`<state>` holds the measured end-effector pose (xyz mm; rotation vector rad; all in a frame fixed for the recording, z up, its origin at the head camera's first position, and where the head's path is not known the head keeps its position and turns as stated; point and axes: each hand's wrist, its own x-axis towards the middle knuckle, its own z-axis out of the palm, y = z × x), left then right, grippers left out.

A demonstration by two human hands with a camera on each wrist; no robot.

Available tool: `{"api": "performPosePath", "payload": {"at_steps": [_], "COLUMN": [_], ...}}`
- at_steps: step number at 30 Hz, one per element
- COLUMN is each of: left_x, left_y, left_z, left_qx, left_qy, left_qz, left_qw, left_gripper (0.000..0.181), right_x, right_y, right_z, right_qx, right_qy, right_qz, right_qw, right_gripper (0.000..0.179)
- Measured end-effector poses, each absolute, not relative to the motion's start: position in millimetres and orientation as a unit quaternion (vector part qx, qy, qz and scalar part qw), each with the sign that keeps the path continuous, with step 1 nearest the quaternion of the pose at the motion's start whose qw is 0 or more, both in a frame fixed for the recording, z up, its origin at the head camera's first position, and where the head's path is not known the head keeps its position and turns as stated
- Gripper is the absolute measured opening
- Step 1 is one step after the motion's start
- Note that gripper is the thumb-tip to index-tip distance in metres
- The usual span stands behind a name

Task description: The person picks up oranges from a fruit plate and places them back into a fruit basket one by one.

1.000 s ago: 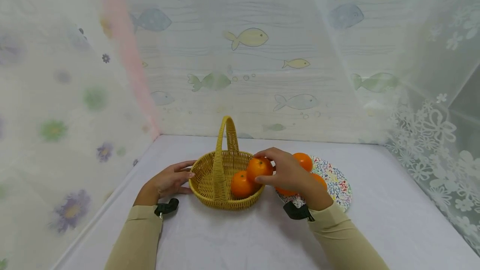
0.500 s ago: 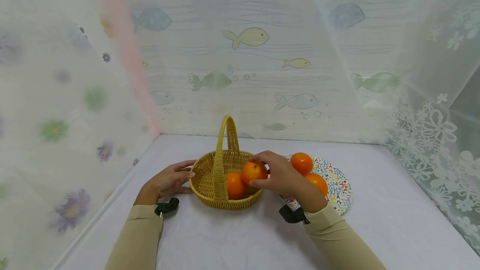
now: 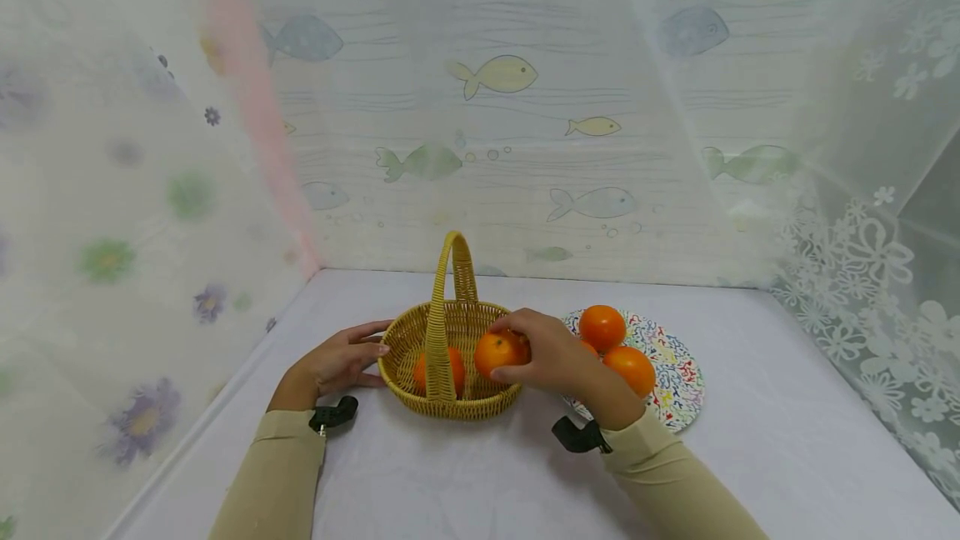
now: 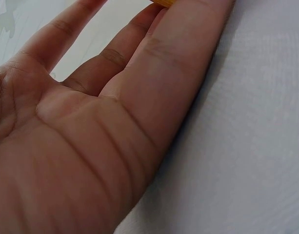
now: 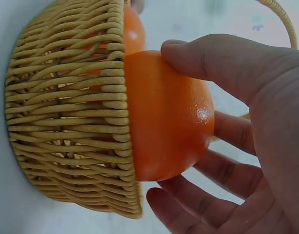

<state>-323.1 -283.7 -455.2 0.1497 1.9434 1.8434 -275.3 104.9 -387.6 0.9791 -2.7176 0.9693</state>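
Note:
A yellow wicker basket (image 3: 450,411) with a tall arched handle stands mid-table. My left hand (image 3: 341,361) rests against its left side, fingers extended and fingertips right at the rim. The left wrist view shows that palm (image 4: 81,146) with nothing in it. Over the basket's right side, my right hand (image 3: 558,357) holds an orange (image 3: 497,355) between thumb and fingers. In the right wrist view this orange (image 5: 166,122) sits partly below the rim. Another orange (image 3: 455,372) lies inside the basket, partly behind the handle.
To the right, a round plate (image 3: 678,377) with a colourful pattern carries an orange at the back (image 3: 602,327), one in front (image 3: 632,369) and part of a third behind my right hand. A fish-print curtain (image 3: 495,190) hangs behind the white-covered table (image 3: 450,490).
My right hand has moved left and slightly down with its orange, into the basket. The orange inside has shifted left, behind the handle. My left hand has stayed in place.

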Motion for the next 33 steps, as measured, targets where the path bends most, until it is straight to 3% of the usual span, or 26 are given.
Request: {"api": "performPosePath", "payload": {"at_steps": [33], "left_x": [-324], "left_y": [-283], "left_z": [-457], "left_qx": [0.074], "left_qy": [0.695], "left_qz": [0.677], "left_qw": [0.230], "left_gripper": [0.065], "right_x": [-271], "right_y": [87], "right_z": [-406], "right_qx": [0.351], "right_qy": [-0.882], "right_qz": [0.312], "right_qw": [0.032], "right_gripper": [0.046]}}
